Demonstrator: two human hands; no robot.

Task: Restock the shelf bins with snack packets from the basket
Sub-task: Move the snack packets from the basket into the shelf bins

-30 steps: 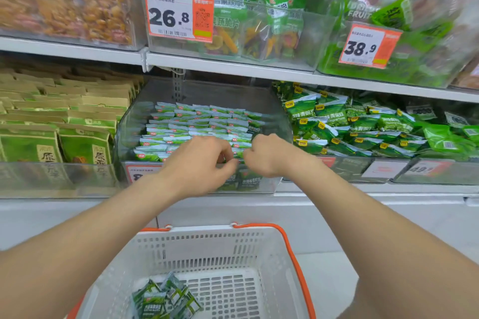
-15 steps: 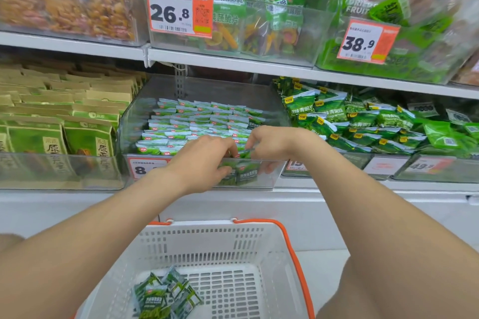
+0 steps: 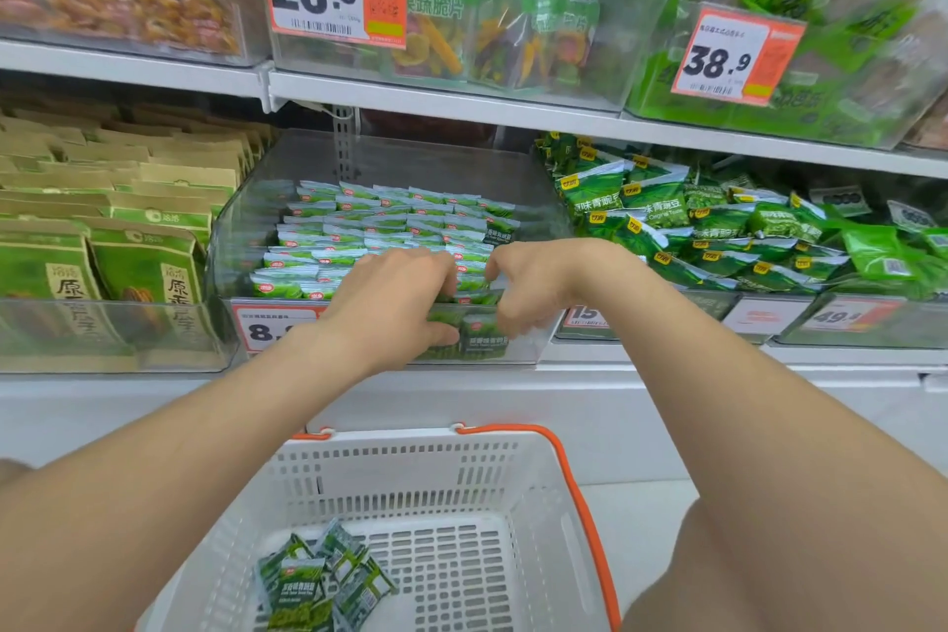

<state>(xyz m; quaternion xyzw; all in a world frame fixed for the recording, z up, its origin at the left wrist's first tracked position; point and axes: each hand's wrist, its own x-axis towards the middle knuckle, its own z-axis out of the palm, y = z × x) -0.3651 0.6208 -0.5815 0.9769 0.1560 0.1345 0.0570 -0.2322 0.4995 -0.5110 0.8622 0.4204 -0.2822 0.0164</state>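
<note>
Both hands sit lower than a second ago. Then they rested on top of the rows, and now they dig in behind the front wall of the middle bin [image 3: 436,164]. Left hand [image 3: 395,303]: fingers curl down into the front row, thumb outside on the clear wall. Right hand [image 3: 533,287]: fingers curl in just beside it, tips visible through the wall. Both grips are narrow; I cannot tell whether either pinches a packet or only pushes. Packets [image 3: 390,226] stand in neat rows in the bin, and the front-row ones between the hands are upright against the wall. Price tag [image 3: 267,328] is half hidden by the left wrist. Basket [image 3: 410,472] is below, and the heap [image 3: 318,580] on its floor at left looks unchanged. Judgement: this is tucking and straightening packets already in the bin, not a fresh pick. The next step is probably a reach back to the basket. The task is not done while the heap remains.
</note>
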